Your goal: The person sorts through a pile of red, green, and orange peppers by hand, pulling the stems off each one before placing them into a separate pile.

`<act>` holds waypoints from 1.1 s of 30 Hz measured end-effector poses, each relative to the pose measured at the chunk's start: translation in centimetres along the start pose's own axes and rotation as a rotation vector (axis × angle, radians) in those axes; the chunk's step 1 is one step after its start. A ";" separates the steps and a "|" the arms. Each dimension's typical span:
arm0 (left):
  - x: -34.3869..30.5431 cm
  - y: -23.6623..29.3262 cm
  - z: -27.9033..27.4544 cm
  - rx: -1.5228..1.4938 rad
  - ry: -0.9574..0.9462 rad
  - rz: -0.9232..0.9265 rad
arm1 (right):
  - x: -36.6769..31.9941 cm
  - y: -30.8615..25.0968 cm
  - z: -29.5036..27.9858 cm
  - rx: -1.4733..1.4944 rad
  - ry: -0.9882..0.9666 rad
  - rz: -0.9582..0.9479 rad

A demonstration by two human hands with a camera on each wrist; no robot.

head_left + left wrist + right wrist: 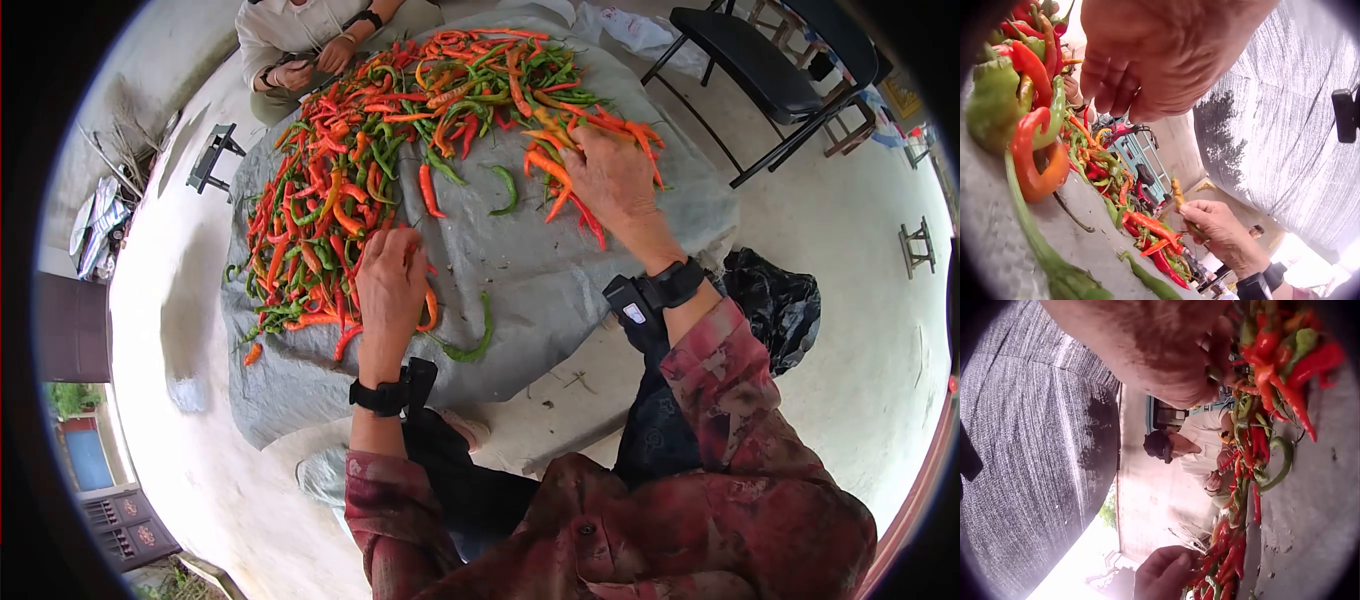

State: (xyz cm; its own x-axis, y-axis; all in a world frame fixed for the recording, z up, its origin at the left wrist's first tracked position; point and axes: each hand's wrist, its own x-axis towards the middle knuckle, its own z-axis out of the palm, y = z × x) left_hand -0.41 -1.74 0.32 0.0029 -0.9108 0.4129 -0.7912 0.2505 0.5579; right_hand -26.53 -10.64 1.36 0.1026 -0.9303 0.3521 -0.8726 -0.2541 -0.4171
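Observation:
My right hand (612,180) pinches a yellowish-brown chili pepper (1180,199) between thumb and fingers. It is raised over a small heap of red and orange chili peppers (590,215) at the right of the grey sheet. Over the near edge of the large pile of mixed chili peppers (330,200) hovers my left hand (392,280), its fingers loosely bent downward and nothing seen in them. Close below it in the left wrist view lie a curled red-orange pepper (1022,150) and a thick green one (991,103).
The peppers lie on a grey sheet (480,240). Single green peppers (505,190) lie between pile and heap. Across the sheet sits another person (300,40), hands at the pile. A black chair (770,80) stands at right, a black plastic bag (775,305) by my right forearm.

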 end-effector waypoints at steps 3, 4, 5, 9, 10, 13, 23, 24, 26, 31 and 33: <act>2.1 0.5 1.2 0.298 -0.131 0.257 | -0.1 1.4 -0.5 -0.083 0.338 -0.120; 2.9 0.0 2.1 0.303 -0.132 0.267 | -0.2 1.5 -0.9 -0.071 0.310 -0.121; 3.6 -0.7 3.1 0.363 -0.191 0.316 | -0.3 1.7 -1.2 -0.059 0.282 -0.121; 5.9 -2.7 5.7 0.544 -0.384 0.299 | -0.3 2.2 -1.4 0.015 0.297 -0.205; 6.4 -2.9 5.9 0.573 -0.446 0.240 | -0.1 2.2 -1.4 0.011 0.303 -0.202; 7.8 -3.2 6.1 0.551 -0.426 0.208 | -0.3 2.3 -1.4 0.063 0.272 -0.235; 10.6 -3.9 9.7 0.963 -0.424 0.294 | -0.5 2.2 -1.5 0.164 0.225 -0.223; 10.7 -3.9 9.8 0.960 -0.424 0.296 | -0.4 2.2 -1.5 0.161 0.225 -0.222; 10.8 -3.8 9.4 0.952 -0.471 0.319 | -0.5 1.9 -1.4 0.175 0.239 -0.248; 9.7 -4.4 7.9 0.820 -0.447 0.382 | -0.6 1.4 -1.0 0.205 0.253 -0.277; 8.8 -3.6 6.8 0.779 -0.424 0.396 | -0.9 1.2 -1.1 0.231 0.256 -0.286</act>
State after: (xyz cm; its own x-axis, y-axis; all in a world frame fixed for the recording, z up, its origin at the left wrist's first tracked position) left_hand -1.70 -12.91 -2.96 -0.4504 -0.8884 0.0891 -0.8711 0.4154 -0.2618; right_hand -28.17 -9.85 1.45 0.1769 -0.7260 0.6645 -0.6938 -0.5709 -0.4390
